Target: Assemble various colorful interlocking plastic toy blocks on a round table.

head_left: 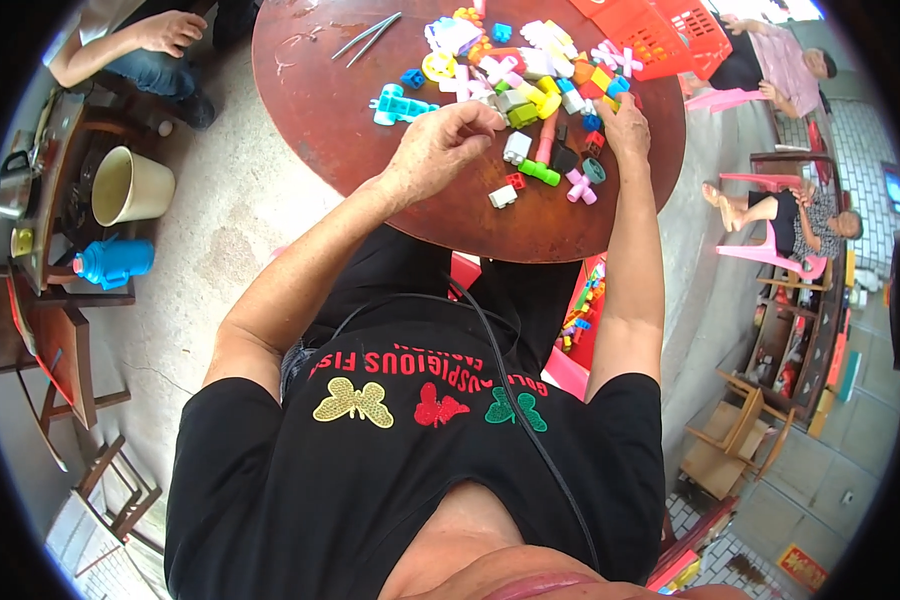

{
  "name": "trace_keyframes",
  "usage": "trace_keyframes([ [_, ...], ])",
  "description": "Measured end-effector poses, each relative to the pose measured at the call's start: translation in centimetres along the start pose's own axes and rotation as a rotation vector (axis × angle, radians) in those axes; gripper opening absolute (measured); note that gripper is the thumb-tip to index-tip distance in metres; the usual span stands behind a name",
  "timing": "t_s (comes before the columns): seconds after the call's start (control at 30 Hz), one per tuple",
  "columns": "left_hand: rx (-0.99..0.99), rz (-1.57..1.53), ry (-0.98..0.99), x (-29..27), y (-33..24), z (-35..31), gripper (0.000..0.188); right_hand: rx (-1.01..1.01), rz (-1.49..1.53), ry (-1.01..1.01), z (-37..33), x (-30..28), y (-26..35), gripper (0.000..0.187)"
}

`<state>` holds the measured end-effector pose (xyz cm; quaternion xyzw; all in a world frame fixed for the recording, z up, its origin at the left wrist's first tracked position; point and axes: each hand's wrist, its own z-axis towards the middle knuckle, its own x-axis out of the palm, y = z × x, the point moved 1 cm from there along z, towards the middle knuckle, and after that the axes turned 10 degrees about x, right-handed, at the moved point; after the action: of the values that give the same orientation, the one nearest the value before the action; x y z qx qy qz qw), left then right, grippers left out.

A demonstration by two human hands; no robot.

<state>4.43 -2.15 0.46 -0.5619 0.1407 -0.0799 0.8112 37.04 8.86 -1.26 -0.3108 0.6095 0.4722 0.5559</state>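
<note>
A heap of colourful plastic building bricks and connector pieces lies on the round red-brown table [310,110]. My left hand [445,145] is at the heap's near left side, thumb and fingers pinched together; what they hold, if anything, cannot be made out. At the right edge of the heap, the fingers of my right hand [627,130] are bent and closed at a blue brick [618,87]. Between the hands lie a white brick [517,148], a green connector [539,173], a pink rod [546,138] and a pink cross piece [581,187]. A turquoise piece [400,105] sits left of the heap.
Grey tweezers [368,38] lie at the far left of the table. A red plastic basket [670,40] leans at its far right. Beyond the left edge, a seated person's hand [170,32] shows. More toy pieces [582,315] lie in a red container below the table.
</note>
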Motion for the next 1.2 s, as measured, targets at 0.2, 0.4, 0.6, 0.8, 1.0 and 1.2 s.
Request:
trace_keyframes([
  [0.2,-0.019,-0.052,0.022,-0.3,0.1,0.0,0.014,0.011,0.113,-0.156,-2.2,-2.6,1.4,0.046],
  [0.4,-0.078,-0.194,-0.013,-0.2,0.5,0.0,0.033,-0.250,0.743,0.589,-13.4,-5.5,8.1,0.033],
  [0.6,-0.403,-0.606,0.170,0.2,0.7,-0.3,0.040,-0.401,0.670,0.302,-17.5,-4.0,10.1,0.040],
  [0.8,-0.316,-0.517,0.150,0.5,0.6,-0.3,0.031,-0.436,0.603,0.191,-19.0,-4.1,10.8,0.041],
  [1.0,-0.406,-0.549,0.176,0.6,0.7,-0.7,0.028,-0.555,0.639,0.327,-17.7,-4.0,9.6,0.044],
  [1.2,-0.406,-0.518,0.078,-0.4,0.3,0.3,0.027,-0.484,0.587,0.278,-17.9,-5.1,6.6,0.041],
])
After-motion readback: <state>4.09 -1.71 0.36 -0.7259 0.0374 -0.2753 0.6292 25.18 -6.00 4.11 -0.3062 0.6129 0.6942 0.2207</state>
